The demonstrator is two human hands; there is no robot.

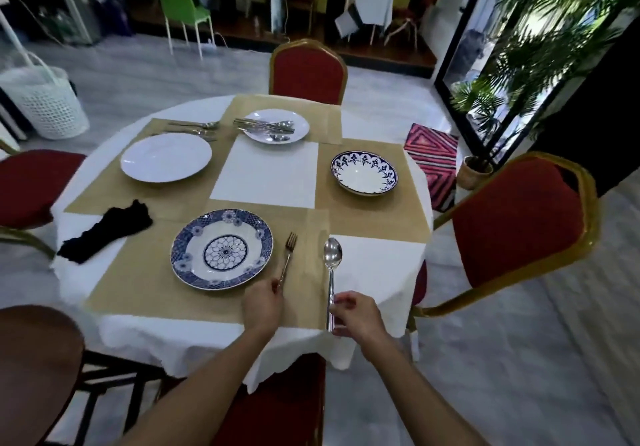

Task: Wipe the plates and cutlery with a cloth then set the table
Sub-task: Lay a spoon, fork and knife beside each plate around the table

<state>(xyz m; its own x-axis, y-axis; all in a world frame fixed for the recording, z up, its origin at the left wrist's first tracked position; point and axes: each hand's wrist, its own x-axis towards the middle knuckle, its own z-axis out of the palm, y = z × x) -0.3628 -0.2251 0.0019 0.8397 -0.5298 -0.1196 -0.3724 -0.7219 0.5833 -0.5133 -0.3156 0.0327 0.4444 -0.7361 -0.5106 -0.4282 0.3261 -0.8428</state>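
Observation:
A blue-patterned plate [221, 249] lies on the near tan placemat [145, 279]. Right of it lies a fork [288, 255]; my left hand [262, 305] holds its handle end. Further right a spoon [331, 265] lies bowl up, and my right hand [353, 314] pinches its handle. A black cloth [105, 231] lies crumpled at the table's left. A white plate [166, 156] sits at the left, a blue-rimmed bowl [363, 172] at the right, and a far white plate [277, 126] holds several pieces of cutlery [265, 126].
The round table [263, 172] wears a white tablecloth with tan placemats. Loose cutlery [195, 127] lies beyond the left white plate. Red chairs [308, 71] stand round the table. A white basket [45, 102] stands far left, a potted palm [519, 64] at the right.

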